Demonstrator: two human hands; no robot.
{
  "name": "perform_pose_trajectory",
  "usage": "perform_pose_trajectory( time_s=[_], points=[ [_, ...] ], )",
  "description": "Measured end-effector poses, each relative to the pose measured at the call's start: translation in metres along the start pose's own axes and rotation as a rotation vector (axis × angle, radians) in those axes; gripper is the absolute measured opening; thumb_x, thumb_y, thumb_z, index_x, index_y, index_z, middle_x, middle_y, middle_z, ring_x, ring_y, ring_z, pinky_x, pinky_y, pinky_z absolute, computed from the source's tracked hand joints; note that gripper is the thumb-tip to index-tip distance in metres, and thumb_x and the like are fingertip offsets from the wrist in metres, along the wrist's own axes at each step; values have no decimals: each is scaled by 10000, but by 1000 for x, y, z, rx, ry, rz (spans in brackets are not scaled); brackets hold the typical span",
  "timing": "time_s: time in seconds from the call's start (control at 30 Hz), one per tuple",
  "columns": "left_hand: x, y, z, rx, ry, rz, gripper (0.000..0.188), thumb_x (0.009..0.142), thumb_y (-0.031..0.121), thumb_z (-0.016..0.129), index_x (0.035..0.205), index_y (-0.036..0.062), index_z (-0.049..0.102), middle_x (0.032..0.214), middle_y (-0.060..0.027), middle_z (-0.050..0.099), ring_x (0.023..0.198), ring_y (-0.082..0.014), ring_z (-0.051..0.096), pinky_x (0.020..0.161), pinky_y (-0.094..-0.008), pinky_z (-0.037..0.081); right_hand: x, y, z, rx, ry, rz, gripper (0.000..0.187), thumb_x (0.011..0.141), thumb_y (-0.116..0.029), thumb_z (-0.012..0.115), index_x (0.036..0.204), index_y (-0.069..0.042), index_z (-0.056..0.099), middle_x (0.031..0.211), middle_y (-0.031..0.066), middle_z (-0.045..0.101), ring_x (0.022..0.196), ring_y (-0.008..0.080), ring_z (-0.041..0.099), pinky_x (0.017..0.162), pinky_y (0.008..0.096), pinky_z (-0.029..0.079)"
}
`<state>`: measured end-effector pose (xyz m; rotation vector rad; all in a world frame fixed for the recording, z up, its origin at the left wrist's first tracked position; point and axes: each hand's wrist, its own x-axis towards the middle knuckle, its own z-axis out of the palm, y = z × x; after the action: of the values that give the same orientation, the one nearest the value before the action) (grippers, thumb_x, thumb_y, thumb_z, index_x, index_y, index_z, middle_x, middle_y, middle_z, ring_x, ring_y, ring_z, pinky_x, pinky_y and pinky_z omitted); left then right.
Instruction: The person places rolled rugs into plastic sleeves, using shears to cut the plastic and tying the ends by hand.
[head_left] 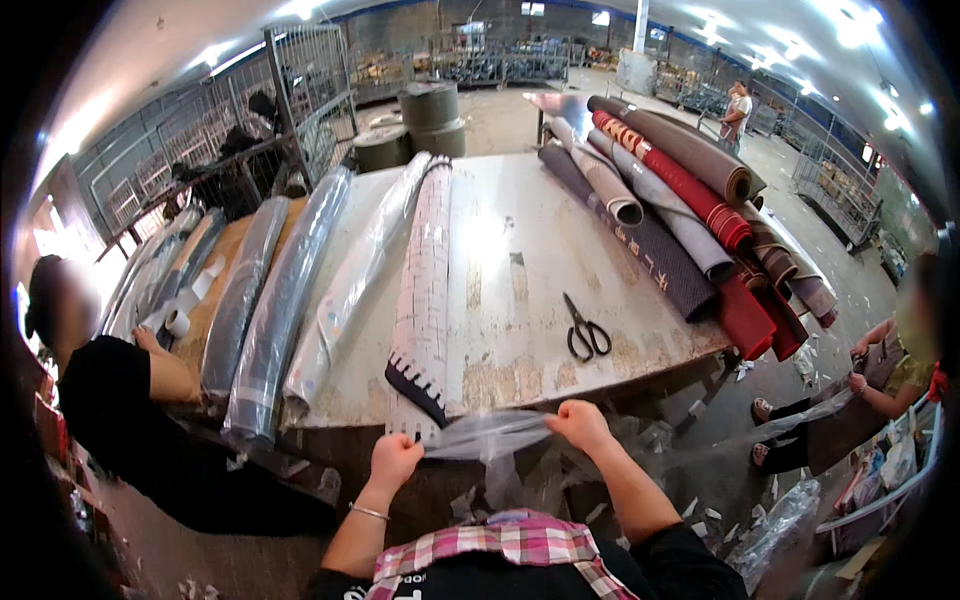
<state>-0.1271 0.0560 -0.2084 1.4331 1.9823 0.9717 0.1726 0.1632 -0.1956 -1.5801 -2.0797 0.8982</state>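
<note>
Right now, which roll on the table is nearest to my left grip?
The white roll with dark streaks and black toothed band, just beyond your left grip; the plastic-wrapped rolls lie farther left, the piled rolls far right.

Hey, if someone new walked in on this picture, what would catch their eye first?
Probably the gathered strip of clear plastic film stretched between the wearer's left hand and right hand, just off the near edge of the worn white table. Next, the bright red rolled mat with pale lettering, in the pile on the right. Then the black-handled scissors, lying right of the table's middle.
</note>
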Motion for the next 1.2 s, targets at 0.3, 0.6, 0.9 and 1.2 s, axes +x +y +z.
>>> perform_pose_trajectory(
  time_s=[0.3, 0.6, 0.9, 1.2],
  points=[
    [-5, 80, 39, -641, -9, 116, 127, 723, 106, 553, 641, 13, 526, 590, -20, 534, 512, -77, 444, 464, -244, 352, -21, -85, 22, -148, 4, -684, 293, 686, -273, 588, 879, -62, 525, 819, 113, 539, 814, 276, 501, 797, 378, 357],
    [-35, 121, -1, 447, -416, 767, 559, 614, 325, 620, 1096, 116, 432, 964, -103, 537, 1028, -234, 441, 941, -441, 203, -17, -62, 11, -335, -173, -1217, 117, 691, -211, 506, 595, -145, 510, 524, 8, 521, 532, 165, 537, 666, 294, 371],
    [-56, -56, -17, 972, -779, 352, 158, 639, 275, 530, 633, 141, 614, 705, -47, 563, 850, -206, 510, 920, -521, 198, 5, -29, 102, -558, -496, -1119, 145, 709, -271, 523, 666, -133, 527, 691, 4, 500, 785, 163, 510, 927, 428, 222],
    [80, -96, -98, -510, -646, -121, 102, 557, 33, 428, 580, 7, 525, 568, -21, 503, 551, -111, 458, 559, -214, 366, 78, -72, 126, 301, -553, -418, 141, 757, -179, 500, 796, -52, 547, 767, 98, 535, 779, 253, 511, 730, 341, 385]
  ],
)
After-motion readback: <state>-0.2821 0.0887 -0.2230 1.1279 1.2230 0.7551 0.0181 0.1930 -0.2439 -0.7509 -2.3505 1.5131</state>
